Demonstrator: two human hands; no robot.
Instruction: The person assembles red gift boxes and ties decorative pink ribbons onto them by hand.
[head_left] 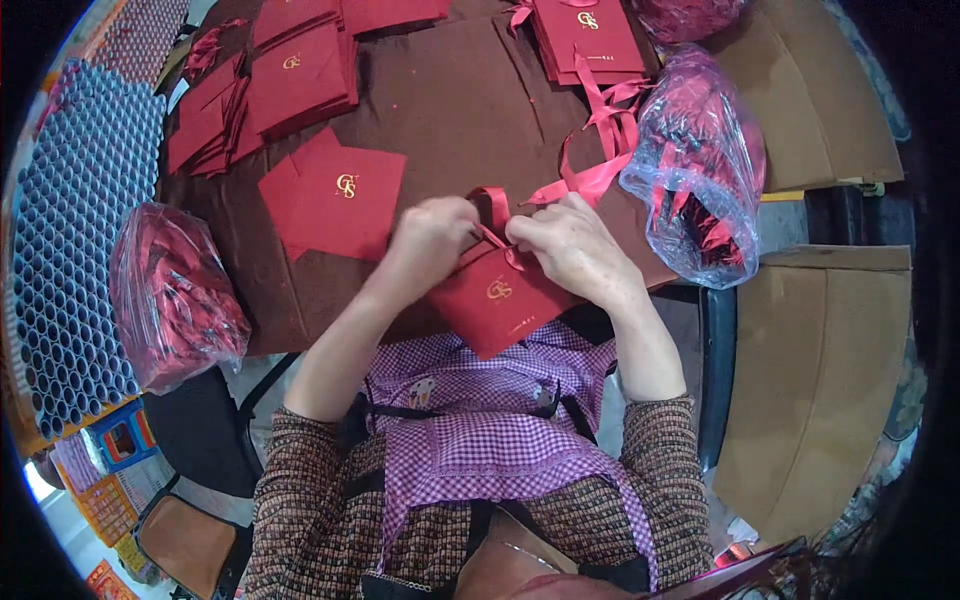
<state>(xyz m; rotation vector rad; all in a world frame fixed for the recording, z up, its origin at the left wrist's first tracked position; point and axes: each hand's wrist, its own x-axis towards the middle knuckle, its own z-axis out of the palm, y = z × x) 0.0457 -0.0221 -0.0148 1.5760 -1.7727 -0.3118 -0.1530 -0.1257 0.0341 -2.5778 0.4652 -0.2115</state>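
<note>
A small red gift bag (490, 310) with a gold emblem hangs over the table's near edge, in front of my apron. At its top, both hands pinch a red ribbon (492, 237). My left hand (432, 235) is closed on the ribbon from the left, slightly blurred. Opposite it, my right hand (580, 250) grips the ribbon between thumb and fingers. A loop of ribbon rises between the hands. Just left of my left hand, flat red bags (345, 215) lie overlapping on the brown cloth. Loose red ribbons (600, 165) trail beyond my right hand.
Stacks of flat red bags (300, 85) cover the far left, and another stack (590, 45) sits at the far right. Clear plastic bags of red ribbon stand at the left (180, 300) and right (695, 170). Cardboard (820, 370) flanks the brown-covered table (450, 90).
</note>
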